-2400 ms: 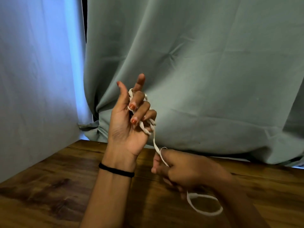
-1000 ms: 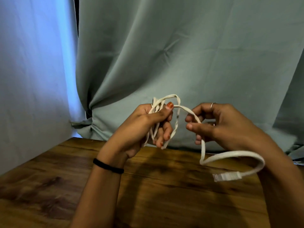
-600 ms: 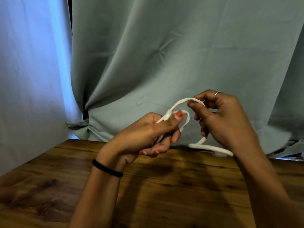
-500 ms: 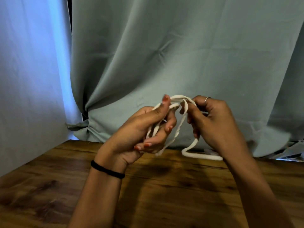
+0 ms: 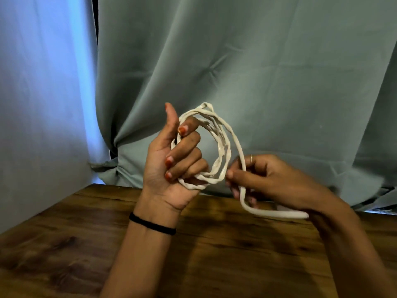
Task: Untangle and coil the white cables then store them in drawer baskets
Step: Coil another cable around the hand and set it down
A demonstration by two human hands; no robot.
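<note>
A flat white cable (image 5: 223, 147) is wound in several loops that stand upright above the wooden table (image 5: 236, 254). My left hand (image 5: 171, 160) holds the left side of the coil, fingers curled through the loops and thumb pointing up. To the right and a little lower, my right hand (image 5: 264, 179) pinches the loose strand that comes off the coil's top. That strand runs down through the fingers and trails right, where its tail (image 5: 279, 214) passes behind my right wrist. No drawer or basket is in view.
A grey-green curtain (image 5: 257, 72) hangs right behind the table's far edge. A paler, blue-lit curtain (image 5: 43, 93) closes off the left side. A black band (image 5: 150, 225) circles my left wrist.
The coil has opened into a wider ring. My left hand turned upright with the thumb up. My right hand dropped from the coil's top to its lower right, sliding along the loose strand.
</note>
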